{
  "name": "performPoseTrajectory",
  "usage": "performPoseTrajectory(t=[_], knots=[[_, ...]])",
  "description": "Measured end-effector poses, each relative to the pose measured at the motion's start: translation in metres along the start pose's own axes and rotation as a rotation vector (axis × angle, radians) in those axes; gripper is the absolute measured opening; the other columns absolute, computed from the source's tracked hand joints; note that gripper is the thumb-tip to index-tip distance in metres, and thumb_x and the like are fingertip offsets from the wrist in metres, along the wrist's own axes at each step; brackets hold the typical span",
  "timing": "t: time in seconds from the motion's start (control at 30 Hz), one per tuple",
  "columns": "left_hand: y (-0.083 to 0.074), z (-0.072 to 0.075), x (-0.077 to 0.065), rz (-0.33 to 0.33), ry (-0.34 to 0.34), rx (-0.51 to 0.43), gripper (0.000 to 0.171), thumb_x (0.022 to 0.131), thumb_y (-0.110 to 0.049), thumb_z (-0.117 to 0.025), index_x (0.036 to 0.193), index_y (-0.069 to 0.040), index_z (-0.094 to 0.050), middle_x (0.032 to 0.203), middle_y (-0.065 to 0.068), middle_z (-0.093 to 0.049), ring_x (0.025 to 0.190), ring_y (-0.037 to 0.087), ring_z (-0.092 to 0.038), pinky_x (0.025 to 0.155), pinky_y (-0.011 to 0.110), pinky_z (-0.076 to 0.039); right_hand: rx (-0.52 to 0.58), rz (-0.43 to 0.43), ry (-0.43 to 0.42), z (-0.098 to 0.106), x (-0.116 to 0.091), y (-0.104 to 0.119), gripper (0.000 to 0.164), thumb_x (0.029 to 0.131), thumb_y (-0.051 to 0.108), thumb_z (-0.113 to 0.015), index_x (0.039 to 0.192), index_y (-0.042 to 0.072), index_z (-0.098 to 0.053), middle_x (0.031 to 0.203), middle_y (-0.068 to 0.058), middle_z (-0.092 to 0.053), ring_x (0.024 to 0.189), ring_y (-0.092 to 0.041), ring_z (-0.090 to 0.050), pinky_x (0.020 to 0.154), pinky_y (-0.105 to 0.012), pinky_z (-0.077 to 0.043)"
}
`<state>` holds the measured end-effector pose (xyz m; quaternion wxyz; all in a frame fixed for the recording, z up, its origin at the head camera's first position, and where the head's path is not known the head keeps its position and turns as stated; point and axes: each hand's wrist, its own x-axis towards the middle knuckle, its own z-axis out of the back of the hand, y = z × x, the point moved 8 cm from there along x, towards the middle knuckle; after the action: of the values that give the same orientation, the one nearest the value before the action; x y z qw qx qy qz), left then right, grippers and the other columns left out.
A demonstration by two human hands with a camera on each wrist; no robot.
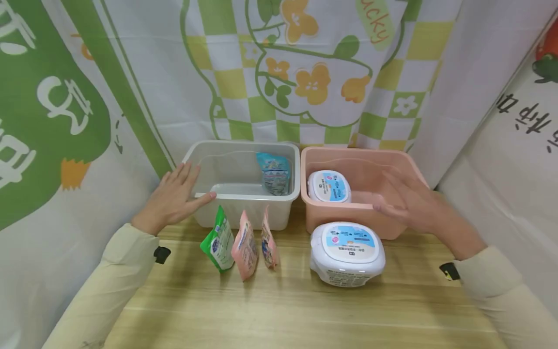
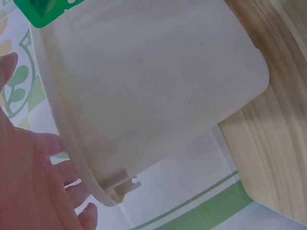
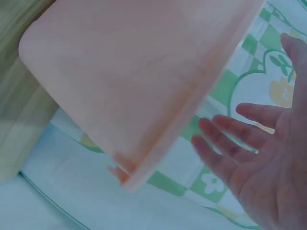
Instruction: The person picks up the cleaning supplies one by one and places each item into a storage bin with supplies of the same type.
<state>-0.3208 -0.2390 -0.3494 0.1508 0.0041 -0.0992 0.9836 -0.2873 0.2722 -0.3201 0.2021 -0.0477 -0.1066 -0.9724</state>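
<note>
My left hand [image 1: 174, 196] is at the left rim of a white plastic bin [image 1: 266, 213], fingers extended and thumb spread along the front edge. In the left wrist view its fingers [image 2: 64, 170] reach beside the bin's rim; whether they touch it I cannot tell. My right hand [image 1: 411, 201], fingers spread, hovers over the right end of a pink bin [image 1: 388, 228]; the right wrist view shows a gap between its fingertips and the rim. A blue pouch [image 1: 275, 174] stands inside the white bin. A white lidded tub [image 1: 330, 186] sits in the pink bin's left end.
Before the white bin stand a green pouch [image 1: 221, 242], a pink pouch [image 1: 245, 248] and another pinkish pouch [image 1: 269, 241]. A second white lidded tub [image 1: 348, 254] stands before the pink bin on the wooden table [image 1: 287, 315]. Patterned cloth [image 1: 244, 111] hangs behind and at both sides.
</note>
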Motion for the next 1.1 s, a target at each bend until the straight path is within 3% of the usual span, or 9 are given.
performPoseTrajectory(t=[0.1, 0.2, 0.27, 0.37, 0.6, 0.77, 0.87, 0.97, 1.1], knots=[[0.003, 0.002, 0.001, 0.008, -0.001, -0.016, 0.102, 0.104, -0.070, -0.040, 0.167, 0.004, -0.007, 0.174, 0.032, 0.000, 0.162, 0.052, -0.002, 0.129, 0.070, -0.006, 0.010, 0.093, -0.074, 0.011, 0.000, 0.012, 0.082, 0.096, 0.046, -0.075, 0.158, 0.004, -0.042, 0.162, -0.023, -0.042, 0.144, -0.048, -0.045, 0.106, -0.071, -0.046], [0.007, 0.002, 0.003, 0.015, 0.006, -0.028, 0.105, 0.104, -0.070, -0.040, 0.166, 0.006, -0.003, 0.174, 0.032, 0.001, 0.162, 0.051, -0.001, 0.130, 0.068, -0.007, -0.022, 0.194, -0.128, 0.021, -0.003, 0.024, 0.067, 0.090, 0.037, -0.083, 0.139, 0.003, -0.054, 0.137, -0.022, -0.058, 0.125, -0.042, -0.057, 0.097, -0.065, -0.052], [0.009, 0.002, 0.005, 0.023, 0.013, -0.037, 0.107, 0.104, -0.070, -0.040, 0.165, 0.008, 0.000, 0.174, 0.032, 0.002, 0.162, 0.051, -0.001, 0.131, 0.067, -0.006, -0.023, 0.229, -0.131, 0.024, -0.005, 0.032, 0.057, 0.087, 0.036, -0.086, 0.127, 0.007, -0.057, 0.123, -0.015, -0.061, 0.112, -0.033, -0.060, 0.090, -0.057, -0.054], [0.013, 0.001, 0.008, 0.029, 0.022, -0.046, 0.108, 0.104, -0.069, -0.040, 0.164, 0.010, 0.001, 0.173, 0.033, 0.003, 0.162, 0.051, 0.001, 0.131, 0.065, -0.006, 0.014, 0.235, -0.095, 0.026, -0.009, 0.041, 0.052, 0.085, 0.038, -0.088, 0.120, 0.012, -0.059, 0.115, -0.007, -0.060, 0.101, -0.023, -0.059, 0.084, -0.047, -0.055], [0.021, 0.000, 0.010, 0.043, 0.035, -0.058, 0.109, 0.104, -0.070, -0.038, 0.163, 0.013, 0.000, 0.172, 0.036, 0.003, 0.162, 0.052, 0.002, 0.131, 0.066, -0.006, 0.043, 0.189, 0.063, 0.017, -0.016, 0.060, 0.078, 0.082, 0.054, -0.087, 0.137, 0.006, -0.061, 0.133, -0.013, -0.064, 0.109, -0.027, -0.067, 0.090, -0.050, -0.057], [0.026, -0.003, 0.009, 0.046, 0.034, -0.053, 0.109, 0.104, -0.071, -0.038, 0.163, 0.013, -0.001, 0.172, 0.036, 0.005, 0.161, 0.053, 0.002, 0.130, 0.067, -0.007, 0.005, 0.275, 0.120, 0.006, -0.020, 0.077, 0.089, 0.079, 0.060, -0.086, 0.142, 0.006, -0.055, 0.134, -0.015, -0.067, 0.109, -0.029, -0.069, 0.091, -0.051, -0.058], [0.026, -0.005, 0.010, 0.045, 0.035, -0.053, 0.109, 0.104, -0.071, -0.037, 0.163, 0.013, -0.001, 0.172, 0.035, 0.005, 0.161, 0.053, 0.002, 0.131, 0.066, -0.006, -0.025, 0.358, 0.111, -0.001, -0.023, 0.087, 0.083, 0.080, 0.063, -0.084, 0.139, 0.012, -0.057, 0.131, -0.009, -0.064, 0.107, -0.024, -0.066, 0.090, -0.047, -0.058], [0.026, -0.007, 0.010, 0.045, 0.040, -0.051, 0.110, 0.104, -0.072, -0.037, 0.163, 0.013, 0.001, 0.172, 0.035, 0.006, 0.161, 0.053, 0.001, 0.131, 0.065, -0.006, -0.008, 0.419, 0.109, -0.009, -0.025, 0.093, 0.082, 0.080, 0.060, -0.085, 0.146, 0.021, -0.055, 0.138, -0.005, -0.061, 0.119, -0.024, -0.061, 0.095, -0.047, -0.057], [0.026, -0.008, 0.011, 0.044, 0.038, -0.044, 0.109, 0.104, -0.072, -0.036, 0.163, 0.013, 0.000, 0.172, 0.034, 0.005, 0.161, 0.053, 0.000, 0.131, 0.065, -0.006, 0.027, 0.366, 0.140, -0.019, -0.025, 0.093, 0.096, 0.076, 0.064, -0.087, 0.155, 0.026, -0.049, 0.145, -0.006, -0.059, 0.129, -0.026, -0.058, 0.101, -0.050, -0.054]])
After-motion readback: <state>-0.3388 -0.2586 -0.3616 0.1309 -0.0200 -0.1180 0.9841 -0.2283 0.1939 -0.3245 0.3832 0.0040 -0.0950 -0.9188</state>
